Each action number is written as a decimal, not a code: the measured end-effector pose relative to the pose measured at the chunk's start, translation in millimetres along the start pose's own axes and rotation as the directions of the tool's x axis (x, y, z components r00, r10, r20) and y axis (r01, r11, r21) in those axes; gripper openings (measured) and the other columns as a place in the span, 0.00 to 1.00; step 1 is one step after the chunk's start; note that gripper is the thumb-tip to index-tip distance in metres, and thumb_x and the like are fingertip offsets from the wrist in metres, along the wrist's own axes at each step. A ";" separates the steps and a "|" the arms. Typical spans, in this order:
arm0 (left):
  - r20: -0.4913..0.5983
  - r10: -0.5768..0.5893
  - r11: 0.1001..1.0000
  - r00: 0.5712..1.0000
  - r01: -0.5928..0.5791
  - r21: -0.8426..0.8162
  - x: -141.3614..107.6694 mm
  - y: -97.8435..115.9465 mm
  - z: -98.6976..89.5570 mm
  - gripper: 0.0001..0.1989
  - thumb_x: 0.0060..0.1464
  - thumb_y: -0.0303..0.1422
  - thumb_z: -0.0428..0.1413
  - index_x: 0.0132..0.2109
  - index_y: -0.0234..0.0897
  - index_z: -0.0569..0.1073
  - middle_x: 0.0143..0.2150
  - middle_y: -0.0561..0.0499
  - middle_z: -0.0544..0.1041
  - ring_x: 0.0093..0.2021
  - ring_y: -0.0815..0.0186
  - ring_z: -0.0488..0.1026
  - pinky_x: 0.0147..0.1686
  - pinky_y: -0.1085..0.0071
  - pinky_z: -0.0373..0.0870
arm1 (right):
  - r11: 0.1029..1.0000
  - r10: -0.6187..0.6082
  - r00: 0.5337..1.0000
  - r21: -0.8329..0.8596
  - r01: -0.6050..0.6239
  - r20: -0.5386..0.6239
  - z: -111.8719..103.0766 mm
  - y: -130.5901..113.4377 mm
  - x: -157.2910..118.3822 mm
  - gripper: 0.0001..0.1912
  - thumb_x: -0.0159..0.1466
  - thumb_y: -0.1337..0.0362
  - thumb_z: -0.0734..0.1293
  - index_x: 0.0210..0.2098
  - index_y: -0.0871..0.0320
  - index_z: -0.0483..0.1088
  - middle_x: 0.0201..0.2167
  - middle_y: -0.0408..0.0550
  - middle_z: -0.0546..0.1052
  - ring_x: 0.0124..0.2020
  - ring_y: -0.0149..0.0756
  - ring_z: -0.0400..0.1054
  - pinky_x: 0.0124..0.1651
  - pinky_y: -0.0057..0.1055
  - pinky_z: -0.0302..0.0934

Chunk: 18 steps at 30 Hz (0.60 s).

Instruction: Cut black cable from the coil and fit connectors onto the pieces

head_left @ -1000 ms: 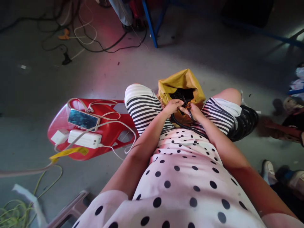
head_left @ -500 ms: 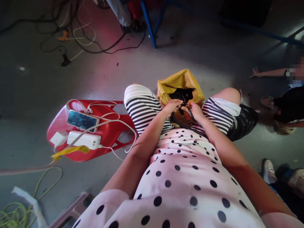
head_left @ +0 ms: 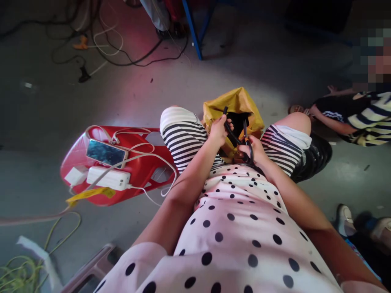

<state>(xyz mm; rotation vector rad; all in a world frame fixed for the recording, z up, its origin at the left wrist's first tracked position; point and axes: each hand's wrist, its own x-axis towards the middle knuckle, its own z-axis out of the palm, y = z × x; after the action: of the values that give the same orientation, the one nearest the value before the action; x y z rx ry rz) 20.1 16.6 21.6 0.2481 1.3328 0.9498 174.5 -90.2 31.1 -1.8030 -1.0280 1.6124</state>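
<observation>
Between my knees stands a yellow bag (head_left: 220, 105), its mouth open and its inside dark. My left hand (head_left: 219, 131) is closed around a black cable (head_left: 226, 110), whose end sticks up above the fingers. In my right hand (head_left: 255, 149) is a pair of scissors (head_left: 246, 137) with dark handles, the blades pointing away from me over the bag's mouth. The cable runs down from my left hand toward the scissors' handles. Its lower part is hard to follow against the dark handles and bag.
On my left a red plastic stool (head_left: 146, 162) bears a phone (head_left: 106, 153), a white power bank (head_left: 108, 179) and white cords. Cables (head_left: 137, 63) lie on the floor ahead. A person in a striped top (head_left: 369, 118) is low at the right. A blue metal leg (head_left: 193, 30) stands ahead.
My hands have moved apart. The cable end now rises above my left hand, and the scissors' blades show clearly. The person at the right has shifted further into view.
</observation>
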 end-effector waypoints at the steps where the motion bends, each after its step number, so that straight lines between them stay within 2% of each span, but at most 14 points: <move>1: 0.015 -0.002 1.000 1.000 0.002 0.002 -6.2 -1.2 2.0 0.16 0.76 0.39 0.68 0.43 0.40 0.70 0.28 0.61 0.69 0.24 0.76 0.65 0.28 0.78 0.64 | 1.000 -0.001 1.000 0.000 0.001 -0.010 1.2 -1.0 3.2 0.35 0.57 0.35 0.83 0.49 0.51 0.72 0.29 0.40 0.77 0.28 0.45 0.77 0.31 0.40 0.74; 4: 0.081 -0.021 0.994 0.997 0.012 0.105 -21.5 -2.8 2.8 0.12 0.78 0.36 0.64 0.44 0.40 0.71 0.27 0.63 0.65 0.21 0.78 0.57 0.24 0.80 0.54 | 1.000 -0.019 0.999 -0.005 0.019 -0.027 0.4 -4.3 15.4 0.39 0.59 0.27 0.82 0.49 0.50 0.72 0.32 0.43 0.78 0.34 0.46 0.78 0.38 0.43 0.77; 7: 0.116 -0.014 0.976 0.993 -0.011 0.217 -28.3 -1.9 -1.0 0.09 0.78 0.36 0.64 0.48 0.41 0.72 0.26 0.64 0.63 0.20 0.78 0.54 0.23 0.79 0.47 | 0.996 -0.033 0.999 -0.083 0.030 -0.036 -6.4 -7.5 27.2 0.39 0.59 0.25 0.82 0.47 0.49 0.71 0.32 0.44 0.77 0.36 0.47 0.77 0.39 0.42 0.75; 10: 0.140 0.020 0.960 0.990 -0.058 0.274 -29.5 -2.4 -4.7 0.08 0.77 0.36 0.66 0.49 0.41 0.74 0.24 0.65 0.62 0.20 0.77 0.53 0.23 0.77 0.47 | 0.981 -0.025 1.000 -0.191 0.022 -0.016 -14.5 -9.8 35.3 0.36 0.61 0.27 0.82 0.44 0.50 0.71 0.32 0.44 0.78 0.35 0.46 0.77 0.40 0.41 0.72; 13: 0.174 0.065 0.946 0.983 -0.116 0.302 -28.7 -5.4 -6.9 0.12 0.72 0.37 0.71 0.46 0.39 0.76 0.24 0.64 0.63 0.21 0.77 0.54 0.24 0.77 0.49 | 0.961 -0.068 0.998 -0.269 0.063 -0.008 -19.0 -10.8 38.8 0.32 0.64 0.30 0.80 0.43 0.50 0.73 0.35 0.46 0.82 0.39 0.48 0.79 0.46 0.42 0.73; 18: 0.212 0.121 0.932 0.970 -0.184 0.313 -26.0 -9.8 -9.8 0.10 0.68 0.35 0.72 0.43 0.37 0.79 0.25 0.61 0.67 0.24 0.75 0.59 0.26 0.76 0.54 | 0.945 -0.101 0.995 -0.313 0.096 0.001 -19.9 -12.0 39.6 0.28 0.67 0.34 0.80 0.46 0.51 0.76 0.38 0.48 0.84 0.44 0.50 0.80 0.51 0.44 0.74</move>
<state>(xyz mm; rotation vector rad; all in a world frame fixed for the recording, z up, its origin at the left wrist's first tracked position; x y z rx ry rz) 17.2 -11.2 30.9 0.6938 1.3042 0.8043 191.9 -49.2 20.3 -1.9244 -1.4092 1.4357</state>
